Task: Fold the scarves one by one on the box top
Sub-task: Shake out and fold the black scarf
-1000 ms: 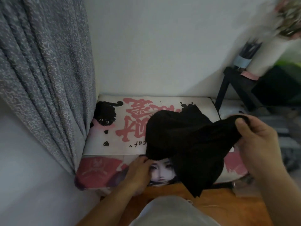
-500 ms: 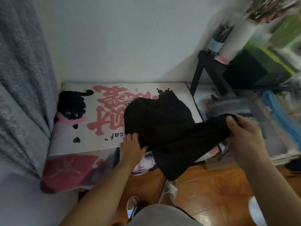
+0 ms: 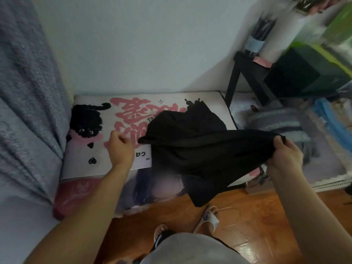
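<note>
Right fingers (image 3: 280,144): curled tight round one bunched end of the black scarf (image 3: 190,149), held up just off the right edge of the box top (image 3: 118,161).
Left fingers (image 3: 122,139): drawn in toward the palm, seemingly holding nothing; left hand (image 3: 120,149) poised over the printed box top, just beside the scarf's left corner, apart from it.
Right hand (image 3: 283,159): carrying the cloth's whole raised end alone.
Key relation: loose corner lying just right of the left fingers; long axis running left to right, from that corner to the right-hand grip; left hand nearer the free end.
Scarf position: heaped on the right half of the box top, one tail hanging past the front edge toward the wood floor (image 3: 247,225).
Scarf look: plain black, thin, limp, deeply creased, nothing folded yet by the look of it.
Likely next need: catching the left corner to stretch the cloth flat.
</note>
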